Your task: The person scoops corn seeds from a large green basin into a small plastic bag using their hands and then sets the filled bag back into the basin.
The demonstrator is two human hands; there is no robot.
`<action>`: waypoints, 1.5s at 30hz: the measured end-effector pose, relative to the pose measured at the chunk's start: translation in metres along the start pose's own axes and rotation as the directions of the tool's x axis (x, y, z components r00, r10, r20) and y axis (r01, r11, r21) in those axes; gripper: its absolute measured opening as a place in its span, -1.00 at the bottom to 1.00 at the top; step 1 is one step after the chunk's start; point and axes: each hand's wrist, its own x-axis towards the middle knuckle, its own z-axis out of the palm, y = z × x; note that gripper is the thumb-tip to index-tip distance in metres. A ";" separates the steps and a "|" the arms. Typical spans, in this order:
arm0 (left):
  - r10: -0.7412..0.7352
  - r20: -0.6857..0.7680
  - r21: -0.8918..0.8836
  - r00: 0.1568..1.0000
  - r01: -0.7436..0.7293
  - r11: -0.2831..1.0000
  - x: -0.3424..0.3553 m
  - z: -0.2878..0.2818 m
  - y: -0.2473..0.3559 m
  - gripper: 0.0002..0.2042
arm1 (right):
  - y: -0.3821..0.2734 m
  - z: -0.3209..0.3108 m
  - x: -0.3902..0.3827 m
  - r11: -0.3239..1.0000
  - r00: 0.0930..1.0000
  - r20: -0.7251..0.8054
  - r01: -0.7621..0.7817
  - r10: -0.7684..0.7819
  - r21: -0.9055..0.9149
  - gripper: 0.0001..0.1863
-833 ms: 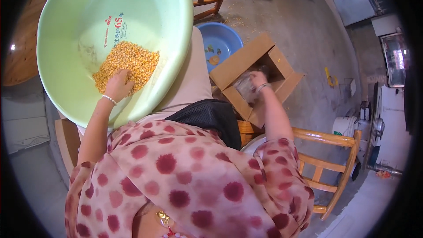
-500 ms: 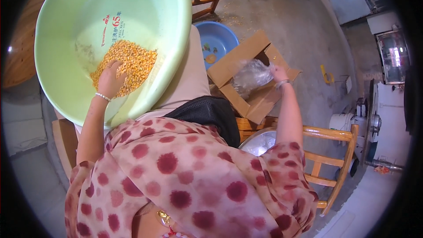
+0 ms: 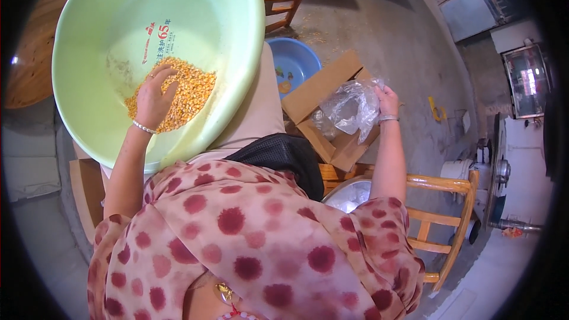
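Note:
A large pale green basin [image 3: 231,35] rests tilted on my lap, with a heap of yellow corn kernels [image 3: 192,86] at its near side. My left hand [image 3: 155,98] lies on the kernels, fingers apart and slightly curved; whether a few kernels stick to it is too small to tell. Out to the right, my right hand [image 3: 386,102] pinches the edge of a clear plastic bag [image 3: 355,106]. The bag hangs crumpled above an open cardboard box [image 3: 314,89], with its lower part at the box's opening.
A blue basin [image 3: 299,59] with scraps in it stands on the floor behind the box. Wooden chairs [image 3: 441,184] are at the right and beyond the green basin. Near my right elbow sits a metal bowl [image 3: 349,194]. Loose kernels dot the floor.
My right hand has lifted slightly to the right, and the plastic bag is now spread wider above the box. My left hand stays on the corn. The view has shifted a little.

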 end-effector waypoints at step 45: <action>-0.897 -0.127 -0.939 0.423 0.240 0.246 -0.053 -0.059 -0.096 -0.83 | -0.175 0.389 -0.090 0.983 0.706 0.691 0.181 -0.153 0.032 -0.85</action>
